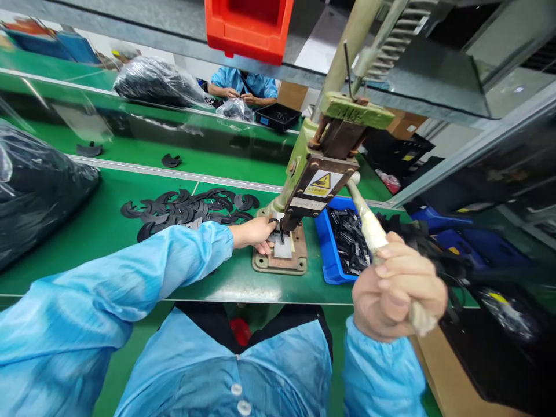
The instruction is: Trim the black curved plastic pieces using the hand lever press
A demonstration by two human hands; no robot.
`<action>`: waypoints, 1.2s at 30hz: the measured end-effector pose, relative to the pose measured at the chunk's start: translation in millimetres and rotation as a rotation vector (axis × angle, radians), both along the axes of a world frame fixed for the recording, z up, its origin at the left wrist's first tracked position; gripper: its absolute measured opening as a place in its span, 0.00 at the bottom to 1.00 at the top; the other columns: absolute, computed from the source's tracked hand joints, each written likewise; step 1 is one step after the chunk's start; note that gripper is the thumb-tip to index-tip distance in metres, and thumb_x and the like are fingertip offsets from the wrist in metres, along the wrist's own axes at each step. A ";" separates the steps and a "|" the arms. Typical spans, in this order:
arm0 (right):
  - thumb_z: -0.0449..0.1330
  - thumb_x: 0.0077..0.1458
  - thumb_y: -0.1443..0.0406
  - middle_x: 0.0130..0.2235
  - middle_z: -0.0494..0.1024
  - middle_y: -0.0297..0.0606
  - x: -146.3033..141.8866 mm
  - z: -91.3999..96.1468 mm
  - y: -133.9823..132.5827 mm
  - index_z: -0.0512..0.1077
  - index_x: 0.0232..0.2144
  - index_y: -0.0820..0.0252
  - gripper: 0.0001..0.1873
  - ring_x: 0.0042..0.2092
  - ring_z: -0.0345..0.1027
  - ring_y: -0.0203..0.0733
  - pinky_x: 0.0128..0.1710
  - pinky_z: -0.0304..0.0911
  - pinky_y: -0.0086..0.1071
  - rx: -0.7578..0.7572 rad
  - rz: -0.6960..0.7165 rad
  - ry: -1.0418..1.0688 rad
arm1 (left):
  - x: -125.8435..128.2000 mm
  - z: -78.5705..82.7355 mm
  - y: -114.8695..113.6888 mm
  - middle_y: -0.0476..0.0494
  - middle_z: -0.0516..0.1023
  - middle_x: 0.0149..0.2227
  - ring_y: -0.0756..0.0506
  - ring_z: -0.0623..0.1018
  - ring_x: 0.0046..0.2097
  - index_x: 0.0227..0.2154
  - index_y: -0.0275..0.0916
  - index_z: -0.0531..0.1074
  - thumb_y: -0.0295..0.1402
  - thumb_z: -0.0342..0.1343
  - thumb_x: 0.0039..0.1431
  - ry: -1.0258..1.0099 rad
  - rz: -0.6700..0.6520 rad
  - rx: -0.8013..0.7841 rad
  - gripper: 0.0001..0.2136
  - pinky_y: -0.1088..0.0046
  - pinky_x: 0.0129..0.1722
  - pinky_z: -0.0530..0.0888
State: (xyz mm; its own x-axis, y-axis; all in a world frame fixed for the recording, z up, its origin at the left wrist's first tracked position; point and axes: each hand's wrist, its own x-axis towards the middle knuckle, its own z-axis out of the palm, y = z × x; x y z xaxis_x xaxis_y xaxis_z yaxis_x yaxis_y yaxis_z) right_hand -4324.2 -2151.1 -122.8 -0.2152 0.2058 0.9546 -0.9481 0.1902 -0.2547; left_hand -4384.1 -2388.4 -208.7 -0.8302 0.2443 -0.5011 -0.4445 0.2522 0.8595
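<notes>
Over the green bench (234, 288), the press (299, 168) stands between the person's two hands. The left arm stretches forward across the bench, its hand (256, 233) reaching in at the base plate (282, 265), thumb and fingers pinched on a dark piece (273, 237) under the ram. The right arm is bent, its hand (400, 285) clenched around the press handle (369, 223), which slopes up and away from the fist.

Well left of the left hand sits a clear plastic bag (35, 191) with dark contents. Between the hands, just beyond the right fist, a blue bin (332, 267) holds many dark parts.

A heap of curved dark parts (186, 208) lies near the left hand, on its left. The bench's front edge runs close on the body side of that hand, with a bare green strip between.
</notes>
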 end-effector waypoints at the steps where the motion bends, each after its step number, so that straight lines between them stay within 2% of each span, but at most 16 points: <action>1: 0.67 0.59 0.52 0.27 0.69 0.30 -2.6 15.0 1.0 0.69 0.27 0.54 0.16 0.35 0.73 0.42 0.52 0.74 0.53 0.006 0.027 -0.004 | 2.4 -0.1 -2.7 0.46 0.78 0.29 0.47 0.83 0.25 0.58 0.36 0.65 0.43 0.44 0.79 -0.001 -0.003 0.026 0.17 0.76 0.25 0.79; 3: 0.68 0.58 0.51 0.34 0.74 0.34 -10.2 49.8 2.8 0.76 0.39 0.55 0.15 0.41 0.77 0.45 0.55 0.73 0.53 0.020 0.097 -0.022 | 8.6 1.2 -8.7 0.46 0.79 0.32 0.48 0.83 0.26 0.56 0.37 0.65 0.41 0.44 0.79 0.009 0.005 0.070 0.14 0.76 0.25 0.80; 5: 0.66 0.62 0.55 0.48 0.77 0.41 -18.8 80.5 4.8 0.75 0.53 0.57 0.21 0.53 0.77 0.47 0.62 0.69 0.53 0.067 0.163 -0.078 | 18.7 4.4 -15.0 0.45 0.79 0.34 0.49 0.82 0.25 0.52 0.37 0.67 0.41 0.45 0.79 0.043 0.016 0.102 0.13 0.75 0.25 0.80; 7: 0.61 0.66 0.61 0.60 0.73 0.46 -24.5 92.8 6.2 0.70 0.62 0.59 0.24 0.62 0.73 0.47 0.65 0.66 0.50 0.100 0.130 -0.145 | 34.6 9.4 -21.6 0.45 0.79 0.34 0.49 0.82 0.24 0.48 0.38 0.67 0.42 0.47 0.78 0.090 0.028 0.103 0.13 0.76 0.24 0.80; 8: 0.60 0.67 0.64 0.62 0.72 0.46 -25.3 88.9 6.0 0.69 0.63 0.58 0.24 0.63 0.72 0.45 0.64 0.66 0.47 0.104 0.070 -0.168 | 44.7 12.3 -25.0 0.45 0.80 0.33 0.49 0.82 0.25 0.46 0.38 0.67 0.43 0.48 0.78 0.116 0.027 0.103 0.13 0.76 0.23 0.79; 10: 0.61 0.66 0.68 0.57 0.75 0.42 -20.8 61.4 2.4 0.71 0.60 0.55 0.21 0.58 0.74 0.38 0.59 0.69 0.37 0.111 -0.082 -0.205 | 67.5 18.6 -31.6 0.46 0.80 0.33 0.48 0.83 0.25 0.44 0.39 0.67 0.46 0.49 0.77 0.159 0.008 0.112 0.14 0.77 0.22 0.78; 11: 0.64 0.64 0.69 0.52 0.77 0.38 -15.2 39.8 -1.5 0.72 0.58 0.53 0.20 0.53 0.75 0.34 0.56 0.70 0.32 0.149 -0.094 -0.248 | 79.4 21.9 -34.6 0.46 0.80 0.32 0.48 0.83 0.25 0.44 0.39 0.67 0.48 0.50 0.76 0.175 -0.010 0.120 0.16 0.77 0.22 0.78; 13: 0.68 0.59 0.69 0.42 0.81 0.35 2.6 -10.0 -13.3 0.78 0.48 0.56 0.14 0.42 0.78 0.34 0.44 0.74 0.28 0.336 -0.003 -0.399 | 101.3 28.0 -39.2 0.47 0.80 0.31 0.47 0.83 0.25 0.43 0.39 0.67 0.52 0.52 0.73 0.206 -0.050 0.141 0.19 0.77 0.21 0.78; 14: 0.68 0.60 0.69 0.40 0.82 0.35 13.8 -34.5 -20.8 0.78 0.48 0.57 0.14 0.40 0.79 0.36 0.42 0.76 0.30 0.434 0.058 -0.491 | 110.8 30.7 -40.6 0.47 0.80 0.31 0.47 0.83 0.25 0.44 0.39 0.67 0.54 0.53 0.72 0.221 -0.061 0.154 0.20 0.77 0.21 0.78; 16: 0.68 0.61 0.65 0.42 0.83 0.36 37.2 -75.0 -36.6 0.78 0.50 0.55 0.14 0.41 0.80 0.38 0.43 0.77 0.32 0.581 0.214 -0.693 | 125.9 34.4 -41.1 0.46 0.81 0.32 0.47 0.83 0.25 0.44 0.39 0.68 0.56 0.54 0.70 0.236 -0.058 0.175 0.22 0.76 0.21 0.78; 18: 0.66 0.64 0.62 0.44 0.83 0.38 56.0 -100.7 -50.6 0.77 0.49 0.55 0.12 0.43 0.80 0.40 0.46 0.77 0.34 0.601 0.281 -0.795 | 136.4 35.8 -38.9 0.47 0.81 0.30 0.47 0.83 0.25 0.44 0.39 0.68 0.56 0.54 0.70 0.229 -0.058 0.166 0.22 0.76 0.22 0.78; 21: 0.62 0.67 0.60 0.41 0.83 0.37 69.6 -115.6 -61.6 0.76 0.45 0.55 0.08 0.42 0.79 0.40 0.44 0.75 0.34 0.536 0.242 -0.809 | 146.3 35.1 -33.5 0.48 0.80 0.26 0.46 0.82 0.23 0.43 0.39 0.69 0.54 0.52 0.71 0.230 -0.086 0.096 0.20 0.77 0.20 0.76; 25: 0.63 0.66 0.58 0.37 0.82 0.35 72.9 -117.2 -58.8 0.77 0.40 0.55 0.07 0.38 0.77 0.40 0.42 0.72 0.35 0.547 0.204 -0.792 | 154.5 35.6 -29.3 0.47 0.80 0.26 0.46 0.81 0.22 0.43 0.40 0.68 0.52 0.49 0.73 0.241 -0.108 0.047 0.18 0.77 0.18 0.74; 29: 0.62 0.65 0.56 0.35 0.81 0.36 81.6 -125.2 -55.3 0.75 0.39 0.55 0.09 0.35 0.75 0.41 0.40 0.71 0.37 0.522 0.174 -0.779 | 164.2 34.0 -24.0 0.48 0.80 0.26 0.47 0.80 0.21 0.41 0.41 0.66 0.56 0.49 0.72 0.226 -0.121 0.111 0.20 0.77 0.17 0.73; 33: 0.57 0.69 0.56 0.32 0.77 0.34 96.7 -141.2 -62.5 0.69 0.42 0.55 0.09 0.30 0.71 0.38 0.32 0.68 0.33 0.438 0.147 -0.803 | 172.8 22.4 -10.8 0.53 0.75 0.21 0.48 0.76 0.18 0.40 0.42 0.63 0.61 0.46 0.71 0.244 -0.051 0.200 0.24 0.77 0.16 0.71; 36: 0.52 0.72 0.59 0.30 0.75 0.31 102.7 -146.1 -67.5 0.65 0.46 0.54 0.07 0.27 0.69 0.36 0.28 0.67 0.30 0.423 0.141 -0.822 | 173.5 14.6 -5.2 0.52 0.74 0.21 0.48 0.76 0.17 0.39 0.43 0.62 0.63 0.45 0.70 0.191 -0.037 0.260 0.25 0.77 0.16 0.70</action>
State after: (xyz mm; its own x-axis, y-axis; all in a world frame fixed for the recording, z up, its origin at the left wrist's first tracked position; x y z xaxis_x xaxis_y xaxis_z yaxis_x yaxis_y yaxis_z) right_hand -4221.5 -2218.7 -268.9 -0.8529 -0.2037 0.4807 -0.5221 0.3174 -0.7917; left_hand -4210.5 -2393.6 -194.2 -0.8913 0.3758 -0.2535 -0.2632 0.0260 0.9644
